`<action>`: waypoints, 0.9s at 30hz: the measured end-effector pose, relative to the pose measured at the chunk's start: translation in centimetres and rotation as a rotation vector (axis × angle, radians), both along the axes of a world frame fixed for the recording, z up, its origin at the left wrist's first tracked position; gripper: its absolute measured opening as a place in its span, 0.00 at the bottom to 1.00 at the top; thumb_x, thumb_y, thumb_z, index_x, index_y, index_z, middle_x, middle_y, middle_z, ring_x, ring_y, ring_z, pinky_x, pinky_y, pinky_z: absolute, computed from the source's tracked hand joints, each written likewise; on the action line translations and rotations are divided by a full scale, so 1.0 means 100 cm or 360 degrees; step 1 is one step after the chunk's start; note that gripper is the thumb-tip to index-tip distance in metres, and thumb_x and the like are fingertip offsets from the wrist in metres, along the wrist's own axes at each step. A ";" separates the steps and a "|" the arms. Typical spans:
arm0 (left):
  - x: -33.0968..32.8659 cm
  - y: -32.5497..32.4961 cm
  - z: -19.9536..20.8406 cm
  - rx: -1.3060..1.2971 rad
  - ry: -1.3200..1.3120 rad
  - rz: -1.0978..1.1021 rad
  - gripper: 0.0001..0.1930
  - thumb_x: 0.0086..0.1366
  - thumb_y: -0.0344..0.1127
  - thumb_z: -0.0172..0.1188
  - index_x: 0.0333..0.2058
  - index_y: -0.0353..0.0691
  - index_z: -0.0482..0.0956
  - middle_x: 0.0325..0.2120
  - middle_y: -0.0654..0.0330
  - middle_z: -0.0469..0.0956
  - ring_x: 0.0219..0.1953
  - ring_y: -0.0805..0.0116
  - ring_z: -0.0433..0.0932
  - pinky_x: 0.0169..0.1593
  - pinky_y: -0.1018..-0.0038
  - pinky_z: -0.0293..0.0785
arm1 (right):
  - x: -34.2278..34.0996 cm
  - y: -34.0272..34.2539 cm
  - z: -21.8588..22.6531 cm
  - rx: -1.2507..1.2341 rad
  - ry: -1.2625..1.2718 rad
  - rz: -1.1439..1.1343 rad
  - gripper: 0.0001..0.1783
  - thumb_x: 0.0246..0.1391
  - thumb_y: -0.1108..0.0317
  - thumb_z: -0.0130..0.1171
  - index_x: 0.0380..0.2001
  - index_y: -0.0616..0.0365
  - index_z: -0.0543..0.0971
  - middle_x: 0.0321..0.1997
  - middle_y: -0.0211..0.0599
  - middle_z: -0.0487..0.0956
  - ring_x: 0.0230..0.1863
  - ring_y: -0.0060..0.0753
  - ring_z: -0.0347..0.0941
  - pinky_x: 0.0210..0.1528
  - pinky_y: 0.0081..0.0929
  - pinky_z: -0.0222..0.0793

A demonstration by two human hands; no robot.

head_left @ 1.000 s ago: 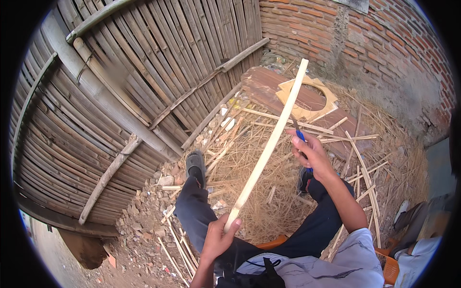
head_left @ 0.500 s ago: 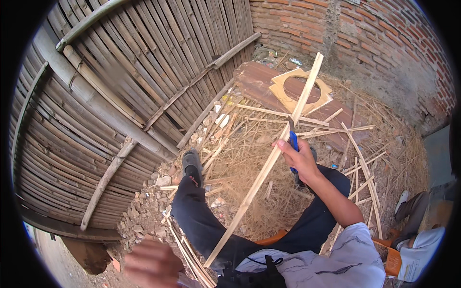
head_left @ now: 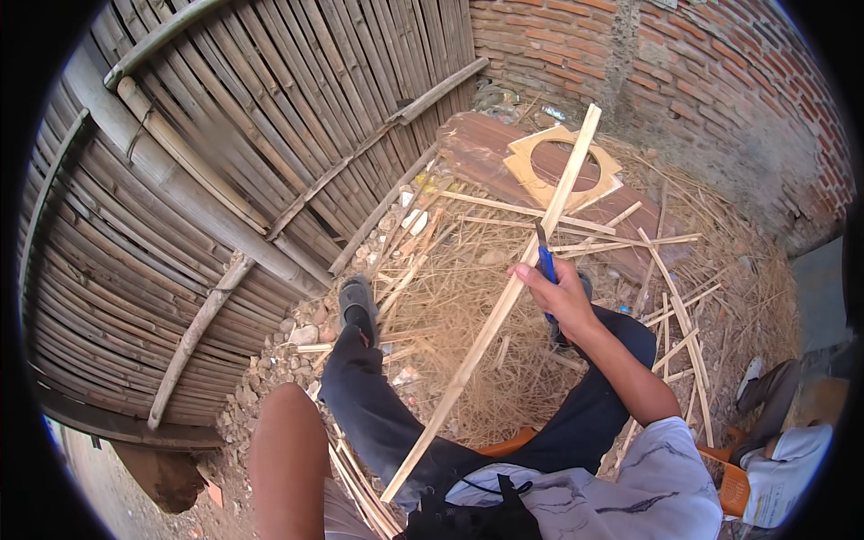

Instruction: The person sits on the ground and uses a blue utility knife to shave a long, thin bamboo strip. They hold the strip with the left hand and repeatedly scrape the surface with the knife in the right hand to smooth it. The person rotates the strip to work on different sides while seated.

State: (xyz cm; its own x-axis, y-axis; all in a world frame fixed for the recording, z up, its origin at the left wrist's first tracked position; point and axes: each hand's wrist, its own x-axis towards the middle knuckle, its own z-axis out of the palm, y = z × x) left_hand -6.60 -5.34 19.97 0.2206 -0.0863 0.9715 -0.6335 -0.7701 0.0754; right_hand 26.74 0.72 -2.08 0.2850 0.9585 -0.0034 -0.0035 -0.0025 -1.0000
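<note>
My right hand (head_left: 563, 299) is closed around the blue handle of a utility knife (head_left: 546, 263), its dark blade pointing away from me. The same hand pinches a long, pale bamboo strip (head_left: 472, 360) between thumb and fingers. The knife lies against the strip near its middle. One end of the strip rests by my lap; the other reaches up over a flat wooden piece (head_left: 531, 191) with a large round hole. Of my left arm only a bent, raised part (head_left: 290, 450) shows at the lower left; the left hand itself is out of the picture.
Fibrous shavings (head_left: 486, 297) cover the ground between my legs. More pale strips (head_left: 688, 333) lie at right, others (head_left: 360, 486) at lower left. A brown board (head_left: 477, 153) lies ahead. A bamboo wall (head_left: 297, 108) and brick wall (head_left: 720, 72) enclose the corner. Someone sits at right (head_left: 792, 459).
My left hand, blurred at the lower left before, has left the picture, and the arm is now raised there. The right hand, knife and strip have barely shifted.
</note>
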 end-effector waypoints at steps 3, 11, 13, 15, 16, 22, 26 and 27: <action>-0.001 -0.003 0.000 0.0004 0.0014 0.0012 0.22 0.70 0.53 0.65 0.26 0.40 0.78 0.26 0.62 0.75 0.29 0.65 0.73 0.35 0.69 0.66 | -0.001 0.001 -0.002 0.0016 -0.0008 0.0012 0.20 0.73 0.54 0.65 0.48 0.64 0.86 0.15 0.11 0.59 0.15 0.09 0.49 0.20 0.22 0.41; -0.002 -0.004 -0.001 0.0011 0.0001 0.0011 0.25 0.73 0.56 0.60 0.26 0.40 0.78 0.28 0.60 0.75 0.31 0.63 0.74 0.37 0.67 0.67 | -0.001 0.001 -0.003 0.0001 -0.0002 0.0024 0.20 0.73 0.54 0.65 0.48 0.65 0.86 0.15 0.12 0.59 0.15 0.09 0.48 0.20 0.22 0.40; -0.002 -0.004 -0.002 0.0010 0.0000 0.0013 0.26 0.74 0.57 0.59 0.26 0.40 0.78 0.28 0.60 0.76 0.31 0.63 0.74 0.37 0.66 0.67 | -0.002 0.002 -0.001 -0.0007 0.0011 0.0035 0.21 0.73 0.54 0.65 0.48 0.65 0.86 0.15 0.11 0.59 0.15 0.09 0.48 0.20 0.22 0.40; -0.001 -0.005 -0.002 0.0009 -0.0003 0.0012 0.26 0.74 0.58 0.58 0.26 0.40 0.78 0.29 0.59 0.76 0.32 0.62 0.74 0.38 0.65 0.67 | -0.002 0.002 -0.001 -0.0003 0.0017 0.0043 0.21 0.73 0.54 0.65 0.48 0.65 0.86 0.15 0.11 0.59 0.14 0.09 0.48 0.20 0.22 0.40; -0.001 -0.005 -0.003 0.0013 0.0002 0.0012 0.27 0.75 0.58 0.58 0.26 0.40 0.78 0.29 0.59 0.76 0.32 0.62 0.74 0.38 0.65 0.67 | -0.002 0.002 -0.002 0.0004 0.0017 0.0046 0.21 0.73 0.54 0.65 0.48 0.64 0.86 0.15 0.11 0.59 0.14 0.09 0.48 0.20 0.22 0.40; 0.001 -0.003 -0.002 0.0002 -0.0027 0.0018 0.29 0.77 0.61 0.54 0.26 0.40 0.78 0.31 0.58 0.77 0.34 0.60 0.75 0.40 0.63 0.68 | -0.002 0.002 -0.003 0.0017 -0.0017 0.0036 0.21 0.73 0.53 0.65 0.48 0.64 0.86 0.15 0.11 0.59 0.15 0.09 0.48 0.20 0.22 0.40; 0.006 0.000 0.004 -0.0012 -0.0054 0.0045 0.31 0.78 0.62 0.52 0.26 0.40 0.78 0.32 0.57 0.77 0.35 0.59 0.75 0.41 0.62 0.68 | -0.003 0.001 0.002 -0.0021 0.0061 0.0062 0.21 0.73 0.53 0.65 0.48 0.64 0.86 0.15 0.12 0.59 0.15 0.10 0.48 0.20 0.22 0.40; 0.005 0.001 0.000 -0.0027 -0.0073 0.0049 0.32 0.79 0.63 0.51 0.26 0.40 0.78 0.32 0.57 0.77 0.35 0.59 0.75 0.41 0.62 0.68 | 0.000 0.000 0.002 -0.0015 0.0038 0.0044 0.20 0.72 0.53 0.66 0.47 0.63 0.86 0.15 0.12 0.59 0.15 0.10 0.48 0.20 0.23 0.40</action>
